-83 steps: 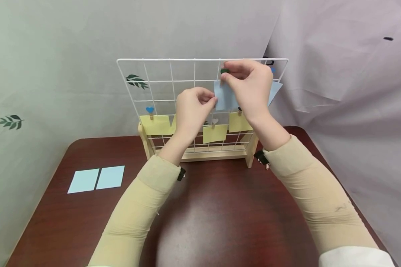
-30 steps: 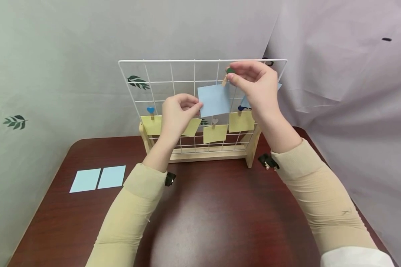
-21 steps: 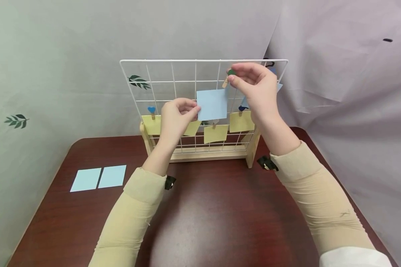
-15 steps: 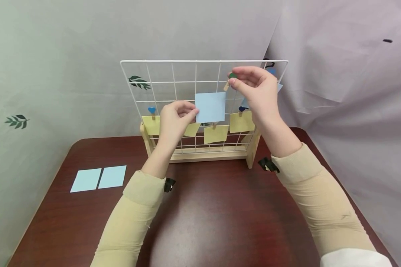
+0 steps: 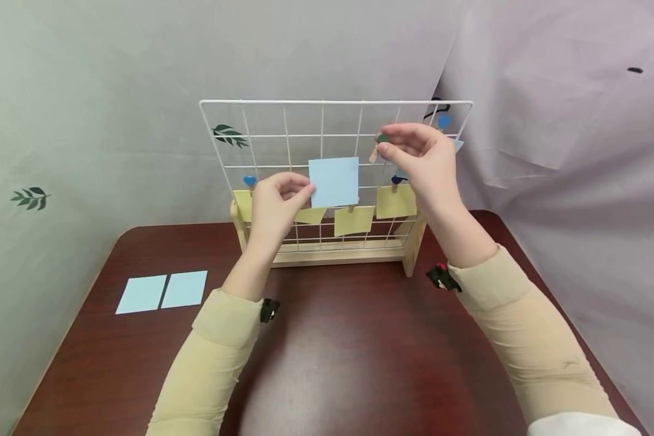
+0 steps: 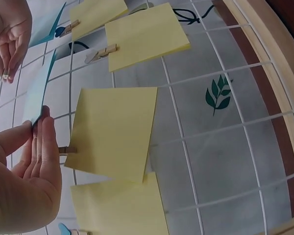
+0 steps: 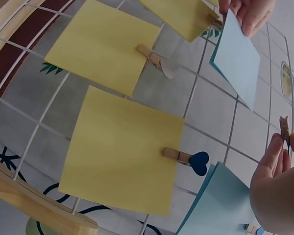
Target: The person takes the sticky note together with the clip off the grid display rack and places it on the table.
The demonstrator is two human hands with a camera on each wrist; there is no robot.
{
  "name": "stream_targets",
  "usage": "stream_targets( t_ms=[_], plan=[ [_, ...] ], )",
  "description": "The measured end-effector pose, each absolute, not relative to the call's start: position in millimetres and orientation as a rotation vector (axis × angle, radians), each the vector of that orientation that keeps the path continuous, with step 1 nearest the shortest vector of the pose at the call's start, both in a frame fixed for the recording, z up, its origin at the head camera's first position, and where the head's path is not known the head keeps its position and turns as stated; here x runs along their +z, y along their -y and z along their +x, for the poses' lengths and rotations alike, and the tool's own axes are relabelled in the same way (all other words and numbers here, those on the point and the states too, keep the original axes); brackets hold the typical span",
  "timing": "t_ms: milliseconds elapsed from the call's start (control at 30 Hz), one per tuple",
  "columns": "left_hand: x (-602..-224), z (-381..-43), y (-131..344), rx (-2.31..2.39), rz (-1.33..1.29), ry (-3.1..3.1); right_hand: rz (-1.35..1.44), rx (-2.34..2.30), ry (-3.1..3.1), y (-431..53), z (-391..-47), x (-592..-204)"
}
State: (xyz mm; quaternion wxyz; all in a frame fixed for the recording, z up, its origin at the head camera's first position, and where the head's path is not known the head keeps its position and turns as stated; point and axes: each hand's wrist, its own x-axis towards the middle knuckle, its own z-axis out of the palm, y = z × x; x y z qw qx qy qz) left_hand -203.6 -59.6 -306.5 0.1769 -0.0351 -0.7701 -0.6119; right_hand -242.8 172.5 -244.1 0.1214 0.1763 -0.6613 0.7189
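Observation:
My left hand [image 5: 277, 209] pinches the left edge of a blue sticky note [image 5: 334, 182], held in front of the white wire grid rack [image 5: 323, 103]. To its right, my right hand [image 5: 422, 160] pinches a small wooden clothespin [image 5: 373, 155] with a green top, apart from the note. The right wrist view shows that clothespin [image 7: 284, 128] between thumb and fingers. Yellow notes [image 5: 396, 201] hang lower on the rack, held by clothespins with heart tops. Another blue note [image 7: 218, 200] hangs at the rack's right, mostly behind my right hand in the head view.
Two pale blue notes [image 5: 184, 289] lie side by side on the dark red table [image 5: 327, 339] at the left. The rack stands on a wooden base [image 5: 338, 257] near the table's back edge. A pale cloth with leaf prints [image 5: 29, 198] hangs behind.
The blue note and green-topped clothespin have come away from the upper grid and separated. My left hand has moved left and down with the note; my right hand has lowered slightly with the clothespin.

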Motion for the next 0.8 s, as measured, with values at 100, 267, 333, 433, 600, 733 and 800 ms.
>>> stream_targets(
  t_ms=[100,267,333,433,600,733,800],
  plan=[
    [-309,-199,63,-1.741,-0.095,2.172,0.533,2.078,1.958,-174,-240,-248],
    [-313,-191,67,-1.716,-0.093,2.175,0.558,2.061,2.006,-175,-234,-256],
    [-315,-188,67,-1.714,-0.096,2.175,0.556,2.057,2.029,-176,-232,-259],
    [-316,-185,68,-1.721,-0.098,2.177,0.538,2.029,2.074,-179,-229,-264],
    [-321,-178,73,-1.696,-0.064,2.212,0.504,2.029,2.100,-185,-226,-274],
    [-325,-173,80,-1.650,-0.055,2.252,0.503,2.064,2.078,-190,-225,-283],
    [-328,-171,83,-1.625,-0.052,2.264,0.500,2.077,2.073,-193,-224,-288]
  ],
)
